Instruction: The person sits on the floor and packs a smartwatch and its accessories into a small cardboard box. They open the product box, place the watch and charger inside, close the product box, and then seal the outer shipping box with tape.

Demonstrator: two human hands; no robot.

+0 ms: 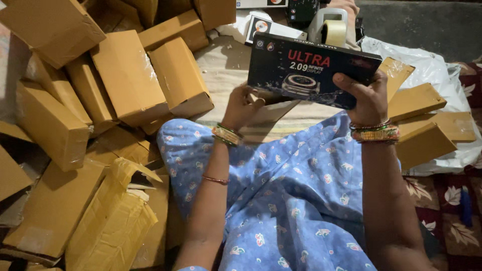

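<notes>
Blue flowered cloth [291, 200] over the person's lap fills the near middle, with both forearms reaching forward across it. Right hand [369, 100], bangles at the wrist, grips the right end of a long dark product box [311, 70], thumb on its upper face and fingers wrapped under the edge. Left hand [243, 105] curls under the box's lower left edge; its fingers are partly hidden, so how tightly it closes cannot be told. This box is held tilted above the lap, clear of everything beneath it.

Just under the box lies a bare strip of pale striped mat [226, 65], the only open room. Its left edge is crowded by a heap of brown cardboard boxes [125, 75], stacked at angles down to the near left corner, where a torn yellow-taped parcel [113, 221] lies. On the right, more small cardboard boxes [427, 120] rest on a white plastic sheet [427, 65], touching one another. Beyond the dark box's far edge stands a tape dispenser [331, 27] with a tan roll.
</notes>
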